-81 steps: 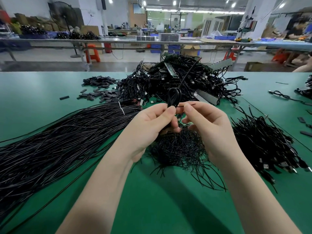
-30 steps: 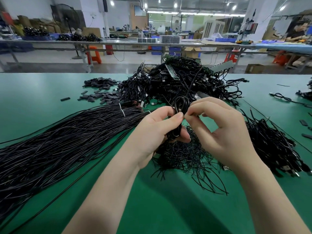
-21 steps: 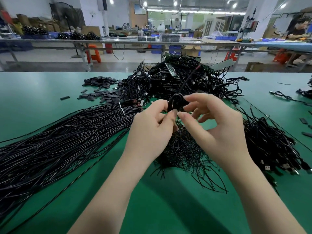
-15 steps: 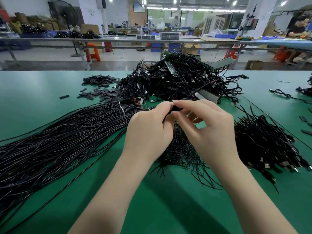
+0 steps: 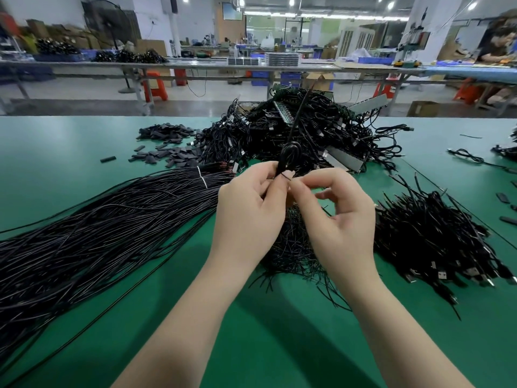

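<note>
My left hand (image 5: 251,214) grips the coiled black cable (image 5: 289,155) upright to steady it. My right hand (image 5: 341,225) pinches the thin black wire tie (image 5: 286,175), ready to bind the coil's neck.

The left hand (image 5: 249,217) and the right hand (image 5: 341,219) are bare. The left forearm (image 5: 190,317) and the right forearm (image 5: 391,331) are uncovered from the wrists behind the grip to the lower edge. At the grip, the left thumbnail (image 5: 288,174) is short, rounded and plain.
</note>
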Motion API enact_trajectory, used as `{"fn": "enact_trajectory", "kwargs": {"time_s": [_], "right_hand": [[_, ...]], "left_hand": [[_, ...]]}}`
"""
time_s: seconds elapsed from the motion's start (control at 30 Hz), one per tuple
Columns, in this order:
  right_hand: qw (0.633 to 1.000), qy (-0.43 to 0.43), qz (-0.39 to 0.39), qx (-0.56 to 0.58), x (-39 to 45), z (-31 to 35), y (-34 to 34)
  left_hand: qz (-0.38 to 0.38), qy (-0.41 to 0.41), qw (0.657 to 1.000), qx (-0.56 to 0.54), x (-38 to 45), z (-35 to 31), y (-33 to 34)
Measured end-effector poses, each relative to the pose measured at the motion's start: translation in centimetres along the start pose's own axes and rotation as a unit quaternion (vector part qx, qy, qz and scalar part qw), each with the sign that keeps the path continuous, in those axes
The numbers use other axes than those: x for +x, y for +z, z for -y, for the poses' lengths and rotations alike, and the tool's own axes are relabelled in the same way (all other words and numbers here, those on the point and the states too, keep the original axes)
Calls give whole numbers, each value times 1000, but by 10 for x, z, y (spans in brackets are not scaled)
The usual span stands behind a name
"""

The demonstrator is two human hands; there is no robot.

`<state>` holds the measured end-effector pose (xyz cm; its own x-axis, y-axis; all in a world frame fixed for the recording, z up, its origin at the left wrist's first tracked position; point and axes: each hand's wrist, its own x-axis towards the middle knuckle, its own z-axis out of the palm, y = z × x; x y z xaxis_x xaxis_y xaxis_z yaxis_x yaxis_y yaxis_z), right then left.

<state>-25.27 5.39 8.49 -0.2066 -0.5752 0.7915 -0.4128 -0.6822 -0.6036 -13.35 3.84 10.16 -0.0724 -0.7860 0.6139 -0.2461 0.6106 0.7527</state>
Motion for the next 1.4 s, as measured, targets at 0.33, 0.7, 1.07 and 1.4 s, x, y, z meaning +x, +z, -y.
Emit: {"fn": "enact_trajectory", "kwargs": {"time_s": [0.33,0.7,1.07,1.4], "right_hand": [[950,172,2,262,5,6,-2],[988,-28,66,-139,14,7,-21],[973,-62,171,-143,14,-7,-24],[968,-98,171,-155,16,-5,-27]], "left_hand": [[70,-55,978,-191,6,-2,-6],[102,-139,970,-173,5,-6,-10],[198,-288,910,-222,11,-4,-24],[226,-373,819,-374,13,2,-26]]}}
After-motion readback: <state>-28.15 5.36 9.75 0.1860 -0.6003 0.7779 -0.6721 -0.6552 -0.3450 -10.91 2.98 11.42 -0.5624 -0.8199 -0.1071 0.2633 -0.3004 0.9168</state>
